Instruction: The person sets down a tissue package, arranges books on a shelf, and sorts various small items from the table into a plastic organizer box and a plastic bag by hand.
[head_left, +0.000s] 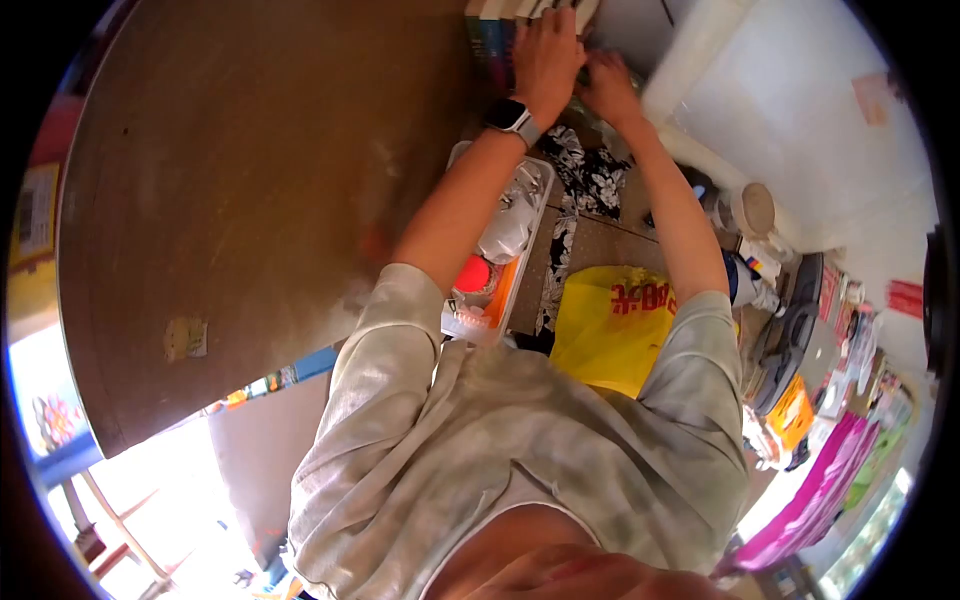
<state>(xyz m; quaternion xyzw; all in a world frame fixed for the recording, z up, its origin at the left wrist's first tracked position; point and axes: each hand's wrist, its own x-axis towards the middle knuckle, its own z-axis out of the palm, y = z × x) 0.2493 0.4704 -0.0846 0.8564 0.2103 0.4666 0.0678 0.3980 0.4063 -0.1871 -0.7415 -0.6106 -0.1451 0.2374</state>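
A row of books (490,38) stands at the top of the view, against the brown panel. My left hand (548,60), with a watch (506,115) on its wrist, lies over the books, its fingers bent around their upper edges. Close beside it, my right hand (608,88) reaches to the near right end of the row. Its fingers are curled and partly hidden, and what they hold cannot be made out. Below the hands sits a clear plastic bin (540,215) holding wrapped items and a red-lidded jar (473,274).
A large brown wooden panel (250,180) fills the left side. Black-and-white floral cloth (598,183) and a yellow plastic bag (610,335) lie under my arms. On the right, a white pipe (690,60) runs along the wall, above crowded bottles, papers and a magenta cloth (815,500).
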